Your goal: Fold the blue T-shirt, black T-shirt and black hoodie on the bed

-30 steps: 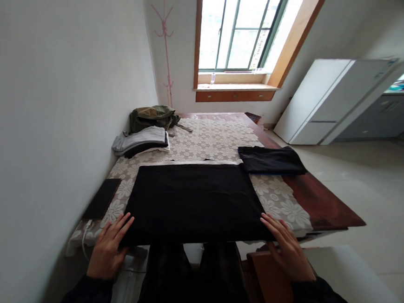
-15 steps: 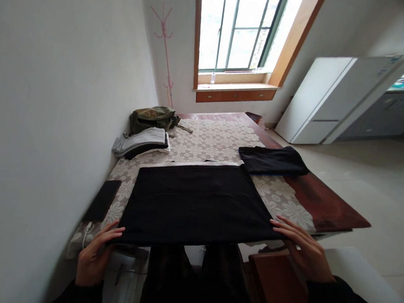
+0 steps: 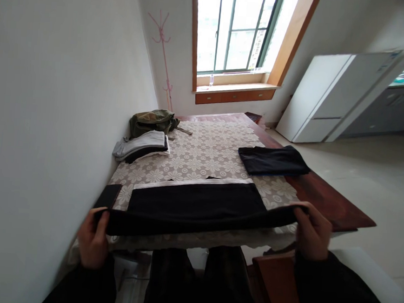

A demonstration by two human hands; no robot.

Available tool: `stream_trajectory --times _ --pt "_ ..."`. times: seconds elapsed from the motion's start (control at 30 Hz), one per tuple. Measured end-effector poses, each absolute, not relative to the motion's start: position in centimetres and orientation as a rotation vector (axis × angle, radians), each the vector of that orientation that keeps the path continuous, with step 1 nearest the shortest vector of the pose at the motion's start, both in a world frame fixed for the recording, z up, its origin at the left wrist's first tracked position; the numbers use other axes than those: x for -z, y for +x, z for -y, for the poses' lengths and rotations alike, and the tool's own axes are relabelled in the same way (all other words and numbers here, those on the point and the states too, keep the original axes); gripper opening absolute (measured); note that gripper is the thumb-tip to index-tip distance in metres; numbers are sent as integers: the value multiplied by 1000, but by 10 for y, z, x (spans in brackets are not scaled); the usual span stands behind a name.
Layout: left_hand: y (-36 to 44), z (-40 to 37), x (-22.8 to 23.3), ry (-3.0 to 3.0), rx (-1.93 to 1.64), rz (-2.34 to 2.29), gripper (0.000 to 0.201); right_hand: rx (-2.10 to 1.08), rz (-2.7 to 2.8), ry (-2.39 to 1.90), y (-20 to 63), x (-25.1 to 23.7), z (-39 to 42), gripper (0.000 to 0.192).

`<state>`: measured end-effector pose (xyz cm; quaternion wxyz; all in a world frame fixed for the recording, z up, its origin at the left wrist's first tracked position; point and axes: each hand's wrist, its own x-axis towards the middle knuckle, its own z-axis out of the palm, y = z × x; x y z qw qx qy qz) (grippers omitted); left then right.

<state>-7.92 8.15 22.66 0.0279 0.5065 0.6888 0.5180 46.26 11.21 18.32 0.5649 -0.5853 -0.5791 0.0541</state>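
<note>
Left hand: the left hand (image 3: pixel 92 241) is clamped on the near left corner of the black garment (image 3: pixel 197 207), thumb over the top of the fold, holding it just above the table edge.
Right hand: the right hand (image 3: pixel 310 232) is closed on the near right corner of the same cloth, fingers curled over it, at about the same height.
Black garment: its far part lies flat on the lace tablecloth (image 3: pixel 208 154), with a pale strip showing along its far edge; the near edge is raised between the two hands and sags slightly in the middle.
Risk of uneven fold: if one hand travels further than the other, the lifted edge may land skewed against the far edge (the sagging middle could also bunch into a crease).
Risk of dragging: pulling on the corners could slide the flat part, and the tablecloth under it, towards the near edge.
Phone: a dark phone (image 3: pixel 108 196) lies just beside the garment's left end, near the left hand; a sideways swing of the cloth could nudge it towards the wall side.
Other clothes: a folded dark garment (image 3: pixel 273 160) lies well apart on the right, and a folded grey and black stack (image 3: pixel 141 145) with an olive bag (image 3: pixel 152 119) behind it lies far left; none looks at risk.
</note>
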Motion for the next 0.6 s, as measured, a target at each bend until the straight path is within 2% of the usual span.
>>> stream_trajectory --times 0.17,0.3,0.43,0.6 --pt "-74 -171 -232 1612 -968 -2444 39 -237 1401 -1622 436 -197 -205 37" --pt "-57 -203 -216 1592 -408 -2591 44 -206 1569 -2032 422 -180 -236 39" --pt "-53 -205 -204 1562 -323 -2625 48 -161 1709 -2282 419 -167 -235 44" --pt "-56 -204 -204 1547 -253 -2643 50 -167 1759 -2351 420 -172 -236 45"
